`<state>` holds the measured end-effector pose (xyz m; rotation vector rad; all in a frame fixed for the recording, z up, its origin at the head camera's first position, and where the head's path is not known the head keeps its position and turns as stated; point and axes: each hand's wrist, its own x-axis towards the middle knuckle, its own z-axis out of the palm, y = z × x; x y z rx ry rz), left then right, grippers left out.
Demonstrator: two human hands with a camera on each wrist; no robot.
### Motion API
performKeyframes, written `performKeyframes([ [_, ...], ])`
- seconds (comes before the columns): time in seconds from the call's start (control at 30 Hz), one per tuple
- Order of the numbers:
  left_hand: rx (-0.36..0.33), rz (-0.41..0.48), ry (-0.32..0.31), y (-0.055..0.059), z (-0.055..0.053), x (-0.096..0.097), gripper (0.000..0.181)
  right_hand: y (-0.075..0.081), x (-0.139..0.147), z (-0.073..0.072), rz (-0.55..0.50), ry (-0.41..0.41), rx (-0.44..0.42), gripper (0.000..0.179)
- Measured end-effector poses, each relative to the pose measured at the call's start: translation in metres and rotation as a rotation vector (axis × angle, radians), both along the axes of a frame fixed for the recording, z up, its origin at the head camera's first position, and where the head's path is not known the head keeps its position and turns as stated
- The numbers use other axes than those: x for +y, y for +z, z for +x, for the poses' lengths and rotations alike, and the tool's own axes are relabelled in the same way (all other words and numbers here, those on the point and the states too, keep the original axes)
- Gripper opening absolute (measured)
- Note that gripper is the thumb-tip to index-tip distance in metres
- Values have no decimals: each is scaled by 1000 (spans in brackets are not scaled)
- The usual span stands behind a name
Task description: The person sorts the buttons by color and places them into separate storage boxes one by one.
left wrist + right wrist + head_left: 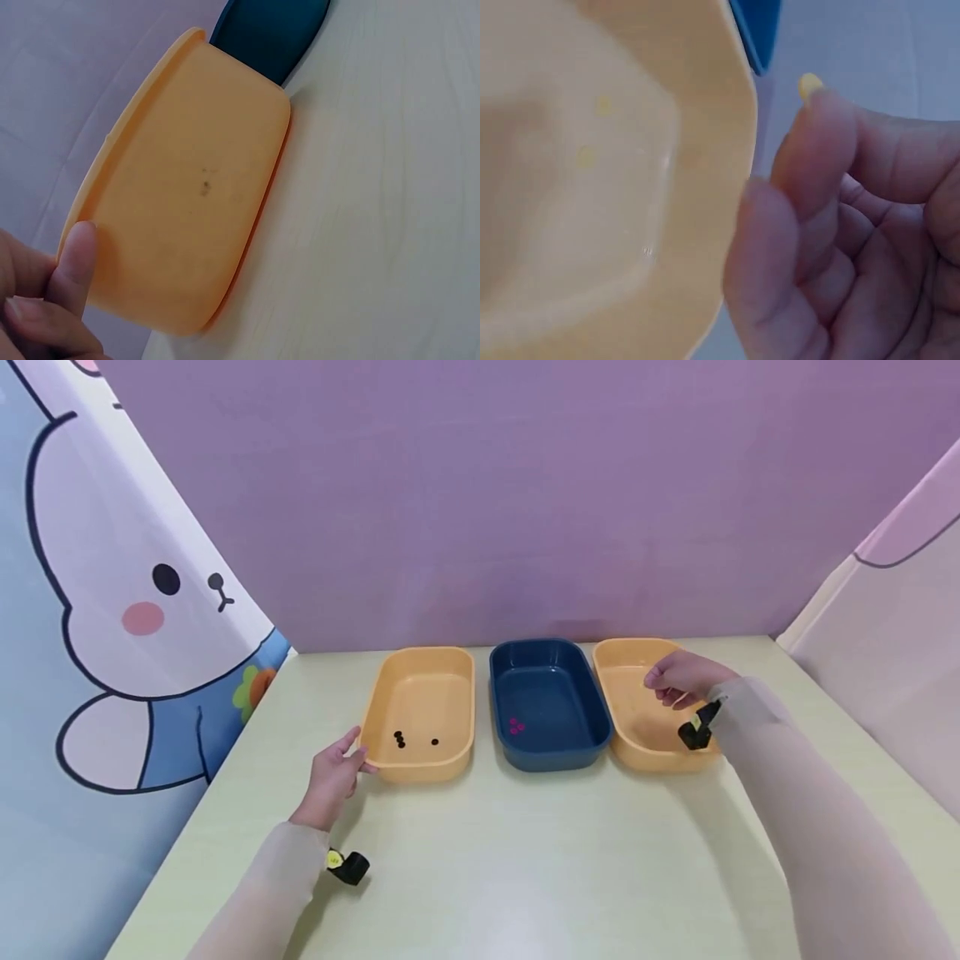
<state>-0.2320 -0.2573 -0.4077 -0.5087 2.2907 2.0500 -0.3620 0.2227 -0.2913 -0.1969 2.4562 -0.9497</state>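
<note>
My left hand point(335, 778) grips the near left corner of a light orange tray point(423, 771), thumb point(78, 255) against its outer wall. Inside that tray lie several small black discs point(400, 740). Over the right-hand light orange tray point(660, 762) is my right hand point(688, 678). Its fingertips pinch a small yellow disc point(808, 85), seen in the right wrist view. Two more yellow discs point(586, 157) lie on that tray's floor, faint against its colour. The other fingers of the right hand are curled in.
Between the orange trays stands a dark blue tray point(555, 760) with three small pink pieces point(516, 726) near its front left. All three trays sit in a row on a pale wooden table point(525, 852). A purple backdrop point(480, 510) rises behind, with a cartoon-printed sheet point(112, 752) at left.
</note>
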Motion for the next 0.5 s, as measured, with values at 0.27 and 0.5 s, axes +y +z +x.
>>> performKeyframes([
  [0.27,10,18,-9,-1,0,-1,53,-7,15,-25,-291,-151,-92,27],
  [0.5,11,6,-7,-4,1,3,52,-27,23,-34,-370,-228,-130,28],
])
